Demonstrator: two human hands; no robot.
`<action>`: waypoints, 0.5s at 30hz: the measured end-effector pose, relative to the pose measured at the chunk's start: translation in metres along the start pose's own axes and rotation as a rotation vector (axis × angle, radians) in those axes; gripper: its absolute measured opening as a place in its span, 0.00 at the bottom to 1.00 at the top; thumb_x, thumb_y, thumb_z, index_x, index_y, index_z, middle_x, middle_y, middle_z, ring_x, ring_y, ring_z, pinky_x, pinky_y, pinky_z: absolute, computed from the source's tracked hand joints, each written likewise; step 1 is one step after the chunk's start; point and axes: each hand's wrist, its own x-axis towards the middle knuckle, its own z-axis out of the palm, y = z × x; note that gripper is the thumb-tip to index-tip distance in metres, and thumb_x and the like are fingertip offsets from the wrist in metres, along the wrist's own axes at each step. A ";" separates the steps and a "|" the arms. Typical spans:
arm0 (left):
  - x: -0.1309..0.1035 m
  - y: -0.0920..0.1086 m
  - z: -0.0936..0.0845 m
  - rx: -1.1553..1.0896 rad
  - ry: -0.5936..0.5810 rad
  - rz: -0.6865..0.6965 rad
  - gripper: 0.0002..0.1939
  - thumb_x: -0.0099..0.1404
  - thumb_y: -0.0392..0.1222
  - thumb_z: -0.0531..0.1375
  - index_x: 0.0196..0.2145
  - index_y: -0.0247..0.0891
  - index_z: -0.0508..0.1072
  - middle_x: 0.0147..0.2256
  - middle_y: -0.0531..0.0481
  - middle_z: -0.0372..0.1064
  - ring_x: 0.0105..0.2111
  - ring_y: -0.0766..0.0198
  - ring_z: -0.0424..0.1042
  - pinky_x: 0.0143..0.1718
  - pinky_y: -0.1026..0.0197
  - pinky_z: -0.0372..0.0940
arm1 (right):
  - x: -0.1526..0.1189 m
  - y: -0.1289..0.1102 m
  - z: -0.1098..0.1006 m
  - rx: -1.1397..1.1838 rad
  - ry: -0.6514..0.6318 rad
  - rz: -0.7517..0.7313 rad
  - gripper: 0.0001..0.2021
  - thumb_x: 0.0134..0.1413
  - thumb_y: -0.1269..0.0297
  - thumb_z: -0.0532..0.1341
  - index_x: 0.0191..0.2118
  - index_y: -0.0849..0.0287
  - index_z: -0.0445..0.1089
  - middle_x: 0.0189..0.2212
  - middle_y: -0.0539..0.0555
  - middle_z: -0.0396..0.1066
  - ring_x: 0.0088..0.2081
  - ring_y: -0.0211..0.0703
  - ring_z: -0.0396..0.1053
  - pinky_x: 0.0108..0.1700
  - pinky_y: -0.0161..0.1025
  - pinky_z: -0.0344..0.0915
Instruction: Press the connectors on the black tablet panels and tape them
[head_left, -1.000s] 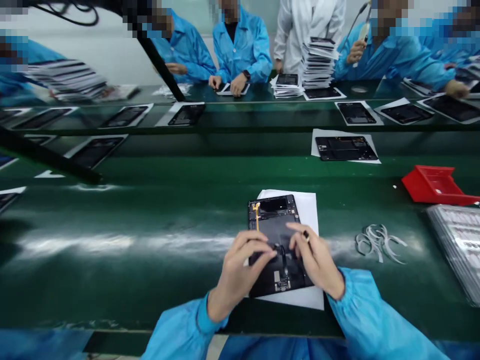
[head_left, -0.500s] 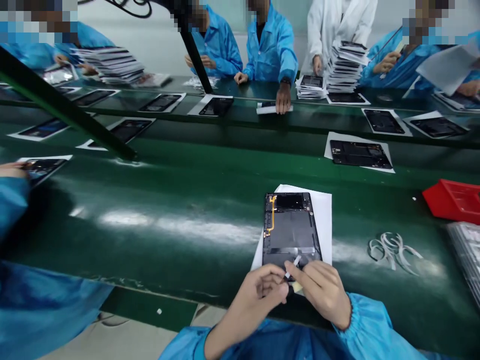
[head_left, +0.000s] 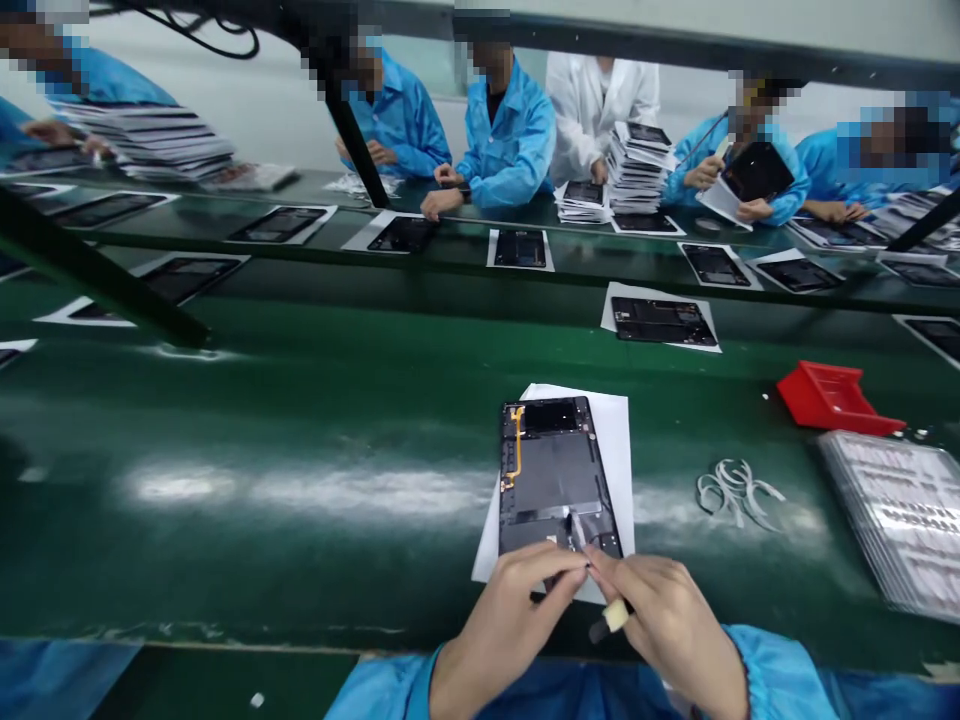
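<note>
An opened black tablet body (head_left: pixel 553 472) with an orange flex cable along its left side lies on a white sheet (head_left: pixel 613 430) on the green belt. My left hand (head_left: pixel 517 615) and my right hand (head_left: pixel 667 620) meet at the tablet's near edge, fingertips pinching a thin pale strip (head_left: pixel 579 532) that rises over the board. A small black tool with a cream tip (head_left: pixel 609 620) is tucked in my right hand.
Curled white strips (head_left: pixel 735 490) lie right of the tablet, then a red tray (head_left: pixel 832 396) and a clear parts sheet (head_left: pixel 900 510). More tablets on sheets (head_left: pixel 660 320) sit on the far belt. Several people in blue coats work opposite beside stacked tablets (head_left: pixel 637 160).
My hands slid from the middle of the tablet down to its near edge, and a thin pale strip now stands between my fingertips. The view shifted sideways and back.
</note>
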 end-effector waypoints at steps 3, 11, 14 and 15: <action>0.006 0.005 0.000 0.189 -0.019 0.236 0.12 0.70 0.37 0.52 0.37 0.39 0.77 0.31 0.47 0.74 0.31 0.63 0.73 0.34 0.64 0.68 | -0.004 -0.005 -0.008 -0.135 -0.041 -0.057 0.19 0.66 0.73 0.42 0.54 0.65 0.65 0.26 0.54 0.71 0.27 0.43 0.71 0.32 0.40 0.68; -0.010 -0.004 -0.017 0.374 -0.014 0.249 0.09 0.69 0.37 0.54 0.40 0.42 0.74 0.32 0.50 0.75 0.32 0.64 0.75 0.36 0.68 0.69 | 0.008 0.027 -0.012 0.000 -0.067 0.129 0.10 0.62 0.71 0.53 0.42 0.59 0.72 0.27 0.52 0.74 0.27 0.42 0.73 0.31 0.36 0.66; -0.048 -0.015 -0.034 0.335 0.021 0.021 0.08 0.67 0.42 0.57 0.43 0.43 0.71 0.25 0.55 0.72 0.24 0.68 0.73 0.30 0.72 0.68 | 0.015 0.057 -0.008 0.109 0.007 0.358 0.10 0.56 0.73 0.56 0.39 0.57 0.74 0.32 0.53 0.77 0.32 0.43 0.76 0.36 0.36 0.69; -0.061 -0.018 -0.038 0.319 0.024 -0.046 0.09 0.66 0.44 0.58 0.43 0.43 0.70 0.23 0.57 0.71 0.22 0.69 0.71 0.27 0.72 0.67 | 0.015 0.065 -0.006 0.129 0.029 0.419 0.10 0.54 0.73 0.57 0.39 0.58 0.74 0.32 0.52 0.78 0.33 0.44 0.76 0.37 0.37 0.70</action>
